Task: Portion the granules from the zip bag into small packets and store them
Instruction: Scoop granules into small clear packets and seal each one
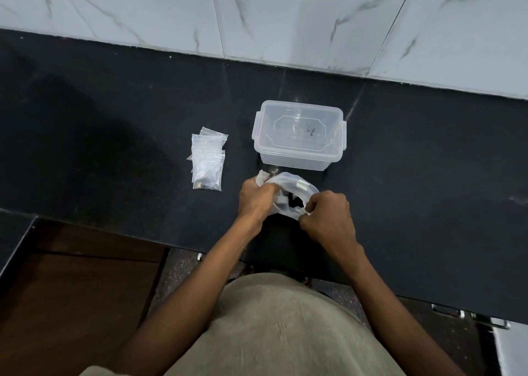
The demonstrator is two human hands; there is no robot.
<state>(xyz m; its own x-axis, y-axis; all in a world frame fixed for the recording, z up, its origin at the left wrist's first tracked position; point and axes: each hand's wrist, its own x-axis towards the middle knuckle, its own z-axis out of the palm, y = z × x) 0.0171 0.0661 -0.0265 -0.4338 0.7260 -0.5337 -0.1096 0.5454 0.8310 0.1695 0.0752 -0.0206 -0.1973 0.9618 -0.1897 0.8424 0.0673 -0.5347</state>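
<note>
Gripping the zip bag [288, 192], both hands curl: left hand [257, 200], right hand [328, 218].

On the counter [114, 135] we list a lidded box [300, 135] at the centre, set back toward the tiled wall [257, 12]. Left of the box, apart from it, we note a small pile of packets [208, 160] lying overlapped. In front of the box, just beside its near wall, we find the zip bag [291, 188], between our left hand [255, 200] and right hand [327, 218].
</note>
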